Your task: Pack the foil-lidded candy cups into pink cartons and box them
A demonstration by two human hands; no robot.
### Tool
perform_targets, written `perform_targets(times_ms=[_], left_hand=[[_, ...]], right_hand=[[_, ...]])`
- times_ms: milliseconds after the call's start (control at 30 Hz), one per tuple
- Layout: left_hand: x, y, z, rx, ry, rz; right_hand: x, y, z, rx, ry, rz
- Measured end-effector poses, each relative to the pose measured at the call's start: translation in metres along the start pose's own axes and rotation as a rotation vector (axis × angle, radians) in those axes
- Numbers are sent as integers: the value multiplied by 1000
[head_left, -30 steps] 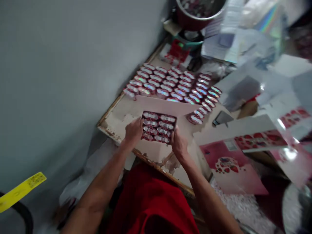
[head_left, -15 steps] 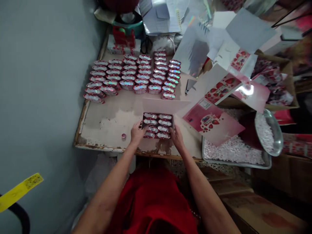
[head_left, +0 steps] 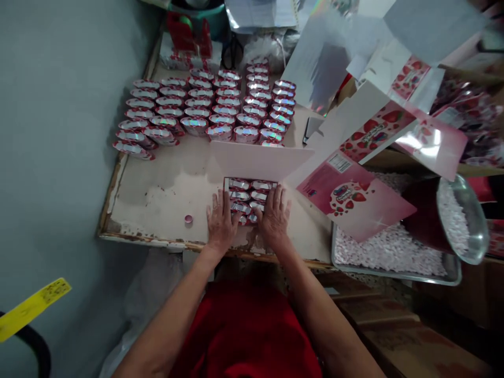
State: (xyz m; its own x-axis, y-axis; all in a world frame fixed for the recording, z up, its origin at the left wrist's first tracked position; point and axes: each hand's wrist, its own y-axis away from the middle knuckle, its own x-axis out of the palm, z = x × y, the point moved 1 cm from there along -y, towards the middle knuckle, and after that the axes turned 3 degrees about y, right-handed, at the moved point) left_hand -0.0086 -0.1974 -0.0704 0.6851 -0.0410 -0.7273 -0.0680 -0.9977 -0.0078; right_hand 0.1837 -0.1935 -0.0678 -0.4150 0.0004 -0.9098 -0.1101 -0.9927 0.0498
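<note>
Head view: left hand (head_left: 219, 223) and right hand (head_left: 274, 215) lie palm-down on a small open box (head_left: 249, 198) of foil-topped red packets, fingers spread flat and pressing, not clamped on anything. Box sits at the near edge of the worn worktop (head_left: 157, 194), its pale lid flap (head_left: 258, 160) standing up behind it. Farther back – rows of loose packets (head_left: 205, 107) in the same foil. Small pink cap (head_left: 188, 219) just left of the left hand. Right of the box – a flat pink strawberry-print carton (head_left: 354, 202) overlapping a metal tray of white pellets (head_left: 388, 252), with a glass bowl (head_left: 462, 218) tilted over it.
</note>
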Motion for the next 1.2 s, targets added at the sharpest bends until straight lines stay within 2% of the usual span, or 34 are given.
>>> perform_targets(times_ms=[67,167,267,333,400,467,567,633,700,800,867,967,1067,1133,1200], left_hand=[[-3,-1,-9,-24,-134,10],[-14,-10,-5,-20,-69,22],[-21,-27,16,-14,175,-57],[-23,-42,32,-82,375,-98],[-22,-58,45,-196,586,-75],[-23,-76,52,-265,742,24],[-32,-104,56,-170,752,210],[-45,-118,54,-12,587,287],[-60,-125,48,155,328,330],[-75,-114,29,347,-87,394],[-71,-94,13,398,-280,428],[-48,-60,-4,296,-379,409],[-23,-47,-2,166,-298,318],[-18,-49,5,155,-197,280],[-21,-48,10,156,-63,232]], right_hand=[[-3,0,7,10,33,10],[-9,-4,-2,15,-185,9],[-14,-15,-30,30,-530,-36],[-15,-27,-49,59,-724,-10],[-14,-43,-66,93,-858,77],[-14,-59,-79,76,-910,179],[-19,-80,-92,-116,-758,303],[-32,-90,-95,-284,-533,317],[-52,-93,-92,-439,-270,279],[-83,-85,-72,-666,75,260],[-90,-70,-49,-780,179,297],[-68,-38,-15,-811,193,343],[-28,-9,10,-684,236,276],[-11,1,20,-603,288,212],[-7,2,25,-571,331,188]])
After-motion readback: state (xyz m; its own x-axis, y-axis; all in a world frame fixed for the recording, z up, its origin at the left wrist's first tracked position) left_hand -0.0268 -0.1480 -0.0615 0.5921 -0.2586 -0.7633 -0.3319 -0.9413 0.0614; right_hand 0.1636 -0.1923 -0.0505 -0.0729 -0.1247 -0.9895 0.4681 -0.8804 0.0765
